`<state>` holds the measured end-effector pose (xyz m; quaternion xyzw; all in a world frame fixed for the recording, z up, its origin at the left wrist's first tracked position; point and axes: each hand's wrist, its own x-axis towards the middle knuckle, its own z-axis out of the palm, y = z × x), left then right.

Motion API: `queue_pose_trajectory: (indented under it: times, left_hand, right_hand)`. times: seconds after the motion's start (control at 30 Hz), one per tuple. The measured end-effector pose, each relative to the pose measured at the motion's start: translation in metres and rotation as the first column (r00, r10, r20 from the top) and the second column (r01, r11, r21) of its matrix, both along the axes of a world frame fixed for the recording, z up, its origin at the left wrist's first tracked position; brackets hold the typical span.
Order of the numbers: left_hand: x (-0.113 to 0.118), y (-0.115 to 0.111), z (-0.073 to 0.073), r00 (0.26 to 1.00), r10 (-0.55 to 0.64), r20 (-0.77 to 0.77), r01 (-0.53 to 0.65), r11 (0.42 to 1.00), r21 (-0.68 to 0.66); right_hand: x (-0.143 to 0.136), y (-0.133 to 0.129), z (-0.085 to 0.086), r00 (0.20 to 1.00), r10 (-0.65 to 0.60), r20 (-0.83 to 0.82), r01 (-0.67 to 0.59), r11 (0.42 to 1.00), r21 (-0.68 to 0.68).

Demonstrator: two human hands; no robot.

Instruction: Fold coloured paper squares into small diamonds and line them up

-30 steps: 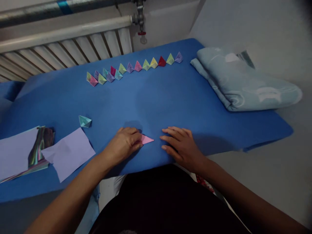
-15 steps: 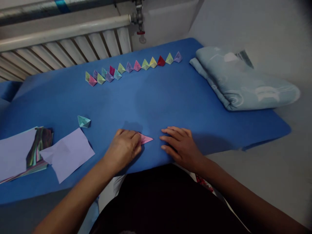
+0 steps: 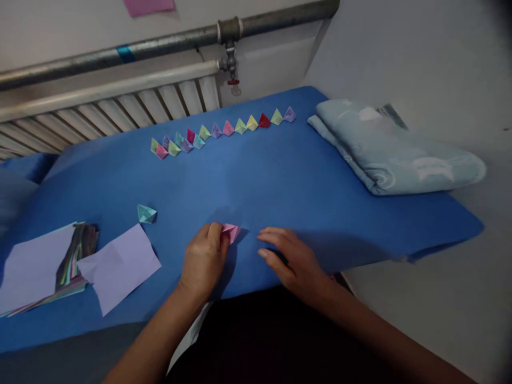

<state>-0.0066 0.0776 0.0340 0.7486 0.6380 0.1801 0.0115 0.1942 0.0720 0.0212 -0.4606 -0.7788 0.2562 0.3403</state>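
Pinched in my left hand [image 3: 204,258] is a small pink folded paper [image 3: 232,232], its pointed end sticking out to the right, just above the blue surface [image 3: 256,186]. My fingers hide the rest of it. My right hand [image 3: 290,261] is a short way to the right of the paper, fingers apart and nothing in them. A teal folded paper boat [image 3: 146,214] sits alone to the left. Farther back, a row of small folded paper boats [image 3: 240,126] in several colours runs across the surface, doubled up at its left end.
At the left lie a stack of coloured paper [image 3: 38,266] and a creased lilac sheet [image 3: 124,264]. A folded light-blue blanket [image 3: 400,154] rests at the back right. Behind stand a white radiator [image 3: 140,106] and a metal pipe [image 3: 172,41] with a valve [image 3: 230,64].
My left hand has turned and raised the pink paper from lying flat to tilted up. My right hand stays apart from it. The camera view has tipped upward, showing more wall.
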Motion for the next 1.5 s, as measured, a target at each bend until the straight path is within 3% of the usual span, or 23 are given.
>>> queue_pose_trajectory:
  times: [0.13,0.27,0.4,0.6,0.87,1.0,1.23,1.33,1.5]
  left_hand:
    - [0.012,-0.001,0.005,0.986,0.007,0.166,-0.019,0.997,0.072]
    - [0.022,-0.001,0.009,0.948,0.027,0.318,-0.059,0.994,0.090]
    - [0.025,-0.002,0.010,0.888,0.077,0.453,-0.106,0.994,0.040]
    - [0.027,-0.004,0.008,0.828,0.104,0.551,-0.101,0.994,-0.035]
    - [0.025,-0.006,0.007,0.762,0.057,0.645,-0.046,0.998,-0.035]
    - [0.020,-0.006,0.009,0.664,0.105,0.740,0.002,0.990,-0.142]
    - [0.004,-0.008,0.021,0.326,0.258,0.909,0.182,0.927,-0.329]
    - [0.001,-0.008,0.019,0.287,0.323,0.902,0.113,0.924,-0.366]
    - [0.004,-0.008,0.013,0.245,0.320,0.915,0.036,0.940,-0.338]
  right_hand:
    - [-0.030,0.007,0.008,0.982,-0.012,-0.189,-0.017,0.989,-0.149]
    - [-0.046,0.019,0.009,0.959,-0.087,-0.270,0.034,0.980,-0.195]
    - [-0.049,0.023,0.004,0.949,-0.150,-0.276,0.098,0.976,-0.195]
    - [-0.046,0.022,-0.001,0.973,-0.103,-0.206,0.086,0.992,-0.091]
    - [-0.049,0.023,-0.001,0.887,-0.157,-0.434,0.056,0.970,-0.238]
    - [-0.049,0.022,0.001,0.836,-0.190,-0.516,0.021,0.949,-0.315]
    - [-0.049,0.020,0.005,0.803,-0.152,-0.577,-0.057,0.943,-0.329]
    - [-0.047,0.019,0.007,0.822,-0.087,-0.563,-0.115,0.943,-0.314]
    - [-0.048,0.019,0.010,0.832,-0.051,-0.553,-0.191,0.909,-0.370]
